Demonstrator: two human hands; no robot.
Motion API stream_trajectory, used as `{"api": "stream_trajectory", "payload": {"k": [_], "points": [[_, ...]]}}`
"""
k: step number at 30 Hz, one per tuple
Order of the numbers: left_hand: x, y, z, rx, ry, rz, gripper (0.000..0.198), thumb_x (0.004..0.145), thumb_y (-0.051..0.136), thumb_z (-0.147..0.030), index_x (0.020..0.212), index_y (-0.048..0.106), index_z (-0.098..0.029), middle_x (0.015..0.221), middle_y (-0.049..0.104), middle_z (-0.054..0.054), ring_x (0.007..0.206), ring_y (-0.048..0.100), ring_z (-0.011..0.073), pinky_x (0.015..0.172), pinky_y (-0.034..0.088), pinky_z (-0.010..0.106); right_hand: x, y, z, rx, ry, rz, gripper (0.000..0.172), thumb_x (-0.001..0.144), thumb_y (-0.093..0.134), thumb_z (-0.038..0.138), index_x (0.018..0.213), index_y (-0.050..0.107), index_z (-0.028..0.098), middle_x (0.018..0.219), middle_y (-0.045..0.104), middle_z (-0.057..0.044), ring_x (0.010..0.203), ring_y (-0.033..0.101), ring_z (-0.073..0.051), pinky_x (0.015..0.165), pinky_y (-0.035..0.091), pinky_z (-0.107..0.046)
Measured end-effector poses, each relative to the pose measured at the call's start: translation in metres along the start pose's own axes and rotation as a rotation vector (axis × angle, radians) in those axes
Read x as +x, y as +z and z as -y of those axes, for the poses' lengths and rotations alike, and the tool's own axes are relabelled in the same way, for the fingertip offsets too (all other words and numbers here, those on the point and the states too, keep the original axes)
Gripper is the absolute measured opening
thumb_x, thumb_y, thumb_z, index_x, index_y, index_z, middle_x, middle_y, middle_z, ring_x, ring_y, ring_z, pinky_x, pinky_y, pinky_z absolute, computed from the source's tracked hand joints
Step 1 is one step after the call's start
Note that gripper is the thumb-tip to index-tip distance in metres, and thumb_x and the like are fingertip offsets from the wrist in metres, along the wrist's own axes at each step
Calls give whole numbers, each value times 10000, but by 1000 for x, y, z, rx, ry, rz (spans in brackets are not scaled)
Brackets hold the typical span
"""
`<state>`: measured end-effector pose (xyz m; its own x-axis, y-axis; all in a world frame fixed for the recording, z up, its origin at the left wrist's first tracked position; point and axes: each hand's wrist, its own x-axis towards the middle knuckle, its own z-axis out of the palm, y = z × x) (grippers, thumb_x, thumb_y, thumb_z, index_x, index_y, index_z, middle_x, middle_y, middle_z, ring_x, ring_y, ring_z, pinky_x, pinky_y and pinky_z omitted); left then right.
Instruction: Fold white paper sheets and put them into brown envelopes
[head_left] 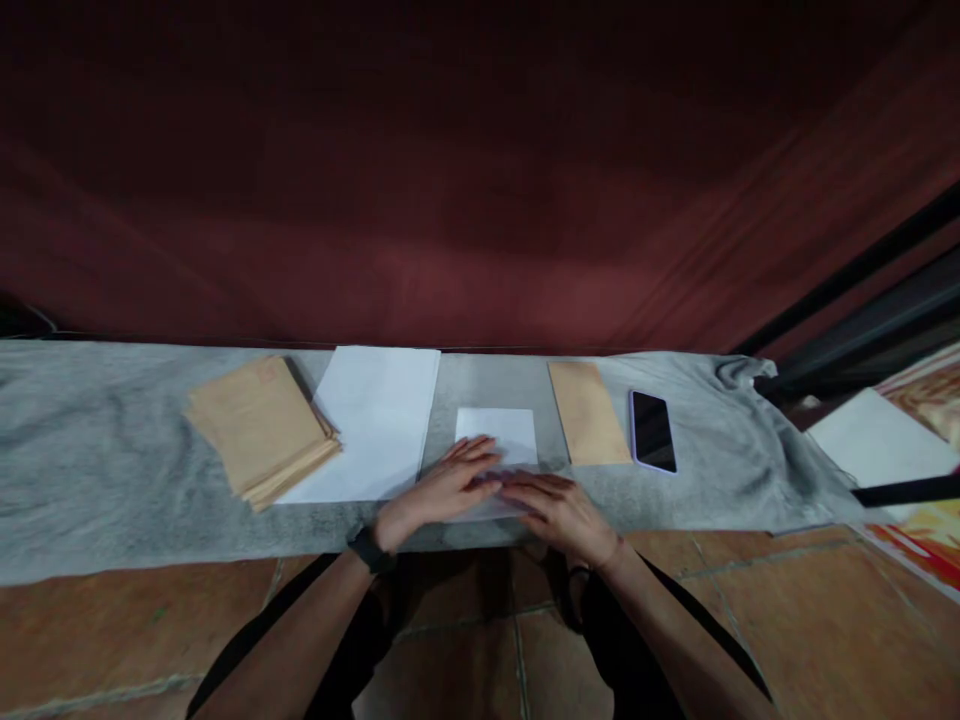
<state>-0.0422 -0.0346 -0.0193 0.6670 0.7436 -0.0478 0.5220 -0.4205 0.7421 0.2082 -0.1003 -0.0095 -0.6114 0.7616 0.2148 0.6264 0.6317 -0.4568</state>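
I am observing the left hand [442, 490] and the right hand [564, 514] resting palm-down, fingers extended, on the small white sheet [506, 430]. The sheet is lying between the white paper stack [382, 410] and the single brown envelope [591, 415]. Neither hand is visibly gripping; whether a hidden finger is pinching, I cannot tell. The operator is apparently folding or flattening; the next move is probably requiring even pressure and aligned edges. The sheet's near part is lying close to the front edge of the grey cloth [720, 480]. Narrow cloth strips are separating sheet, stack and envelope.
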Motion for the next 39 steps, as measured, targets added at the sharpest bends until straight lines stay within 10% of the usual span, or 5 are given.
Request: {"api": "stream_trajectory", "payload": {"k": [10,21,39], "points": [[-36,-61,-4,-345,-130,354,851,723,829,-463,1487,484,-316,1598,427,28,1466,394,283,1214,301,429,-4,-5,-32,281,277,0,364,891,575,102,1173,732,269,1208,748,-28,1136,681,-193,1007,523,-335],[-22,-40,-2,-511,-225,120,562,705,781,-457,1222,721,-246,1154,760,56,1059,686,288,945,560,451,21,5,-44,436,602,-227,358,915,511,490,768,664,201,669,632,24,643,579,-148,607,412,-251],[14,-2,19,-232,-437,-432,199,812,604,-372,820,702,-199,714,693,0,687,633,185,610,477,272,36,12,-46,81,732,-109,272,970,516,371,842,699,216,735,712,-14,682,626,-160,633,411,-242]]}}
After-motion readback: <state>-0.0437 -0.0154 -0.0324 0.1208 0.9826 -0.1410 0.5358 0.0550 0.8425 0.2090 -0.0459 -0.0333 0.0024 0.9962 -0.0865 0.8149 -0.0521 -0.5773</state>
